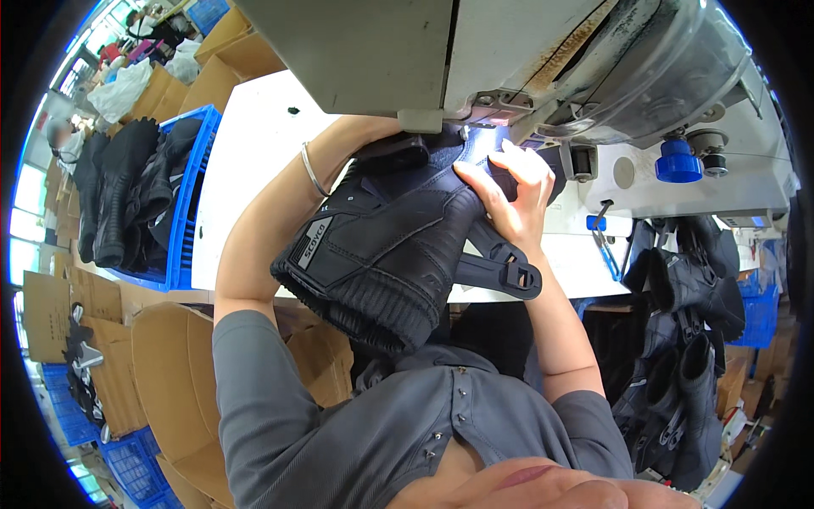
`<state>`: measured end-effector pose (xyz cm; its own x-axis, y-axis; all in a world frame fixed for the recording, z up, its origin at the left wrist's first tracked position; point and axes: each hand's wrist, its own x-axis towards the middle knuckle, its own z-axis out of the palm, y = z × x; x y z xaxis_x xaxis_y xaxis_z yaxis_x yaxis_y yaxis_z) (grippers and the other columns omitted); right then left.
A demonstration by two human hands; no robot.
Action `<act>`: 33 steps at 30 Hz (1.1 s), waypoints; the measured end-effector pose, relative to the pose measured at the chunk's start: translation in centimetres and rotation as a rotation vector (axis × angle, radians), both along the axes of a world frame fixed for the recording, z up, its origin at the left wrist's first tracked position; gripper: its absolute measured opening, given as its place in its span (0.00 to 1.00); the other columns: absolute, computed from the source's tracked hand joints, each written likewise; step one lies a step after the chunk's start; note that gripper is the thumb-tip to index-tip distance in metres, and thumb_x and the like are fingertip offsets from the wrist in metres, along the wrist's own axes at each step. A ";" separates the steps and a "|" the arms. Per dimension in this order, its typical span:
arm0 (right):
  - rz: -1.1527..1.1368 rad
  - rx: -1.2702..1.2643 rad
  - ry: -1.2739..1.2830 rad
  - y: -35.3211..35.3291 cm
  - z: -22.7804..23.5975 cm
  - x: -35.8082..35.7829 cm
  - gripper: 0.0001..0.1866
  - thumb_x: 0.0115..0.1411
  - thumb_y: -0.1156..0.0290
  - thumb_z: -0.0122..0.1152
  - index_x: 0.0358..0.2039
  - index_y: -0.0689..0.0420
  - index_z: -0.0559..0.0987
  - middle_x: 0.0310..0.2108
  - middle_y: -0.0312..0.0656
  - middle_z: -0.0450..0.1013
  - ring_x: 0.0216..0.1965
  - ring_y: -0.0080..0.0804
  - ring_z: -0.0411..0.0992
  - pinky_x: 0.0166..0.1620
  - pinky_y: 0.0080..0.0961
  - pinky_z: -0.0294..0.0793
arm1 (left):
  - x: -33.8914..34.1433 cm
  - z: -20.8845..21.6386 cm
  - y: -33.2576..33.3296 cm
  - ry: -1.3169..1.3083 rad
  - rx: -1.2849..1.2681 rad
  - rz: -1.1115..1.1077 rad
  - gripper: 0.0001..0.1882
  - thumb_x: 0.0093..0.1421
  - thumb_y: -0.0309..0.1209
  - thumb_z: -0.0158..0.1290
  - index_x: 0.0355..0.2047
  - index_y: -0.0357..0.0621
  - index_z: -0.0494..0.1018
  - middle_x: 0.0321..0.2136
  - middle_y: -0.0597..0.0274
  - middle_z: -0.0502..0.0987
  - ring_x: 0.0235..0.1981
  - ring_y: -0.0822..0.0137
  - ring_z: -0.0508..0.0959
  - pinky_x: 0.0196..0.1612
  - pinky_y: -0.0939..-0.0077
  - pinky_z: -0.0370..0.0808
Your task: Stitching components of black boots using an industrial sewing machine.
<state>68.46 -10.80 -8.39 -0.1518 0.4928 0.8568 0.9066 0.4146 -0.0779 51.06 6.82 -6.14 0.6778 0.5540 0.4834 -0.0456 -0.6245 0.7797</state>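
Observation:
A black glove [386, 246] with a ribbed knit cuff, padded panels and a loose strap lies under the head of a grey industrial sewing machine [509, 59]. My right hand [509, 191] grips the glove's upper edge close to the needle area. My left hand [373, 136] reaches behind the glove toward the machine; its fingers are hidden by the glove and the machine. A thin metal bangle [312, 170] sits on my left wrist.
A blue crate [191, 204] full of black gloves stands at the left of the white table [254, 161]. Cardboard boxes [161, 373] crowd the lower left. More black gloves [687, 373] hang at the right. A blue knob [678, 159] sticks out of the machine.

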 end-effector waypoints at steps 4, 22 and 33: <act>0.051 0.019 0.023 0.4 -0.1 0.0 0.17 0.40 0.72 0.67 0.35 0.45 0.83 0.41 0.37 0.66 0.47 0.39 0.66 0.51 0.37 0.62 | 0.2 -1.2 1.0 0.015 0.022 -0.022 0.21 0.52 0.37 0.59 0.44 0.39 0.72 0.40 0.57 0.76 0.40 0.65 0.75 0.44 0.72 0.73; -0.075 0.045 -0.085 0.6 -0.8 0.3 0.22 0.44 0.62 0.59 0.42 0.26 0.79 0.42 0.23 0.65 0.40 0.16 0.67 0.42 0.30 0.51 | -0.1 1.1 -0.8 0.275 -0.149 -0.015 0.23 0.60 0.22 0.43 0.56 0.33 0.58 0.52 0.47 0.67 0.50 0.63 0.71 0.47 0.71 0.75; 0.131 -0.014 -0.061 0.4 0.5 1.1 0.20 0.38 0.62 0.63 0.37 0.47 0.82 0.39 0.35 0.69 0.44 0.32 0.66 0.51 0.35 0.59 | 0.5 1.3 -1.1 0.179 -0.207 -0.103 0.22 0.61 0.22 0.41 0.56 0.32 0.58 0.51 0.47 0.68 0.49 0.66 0.73 0.44 0.75 0.77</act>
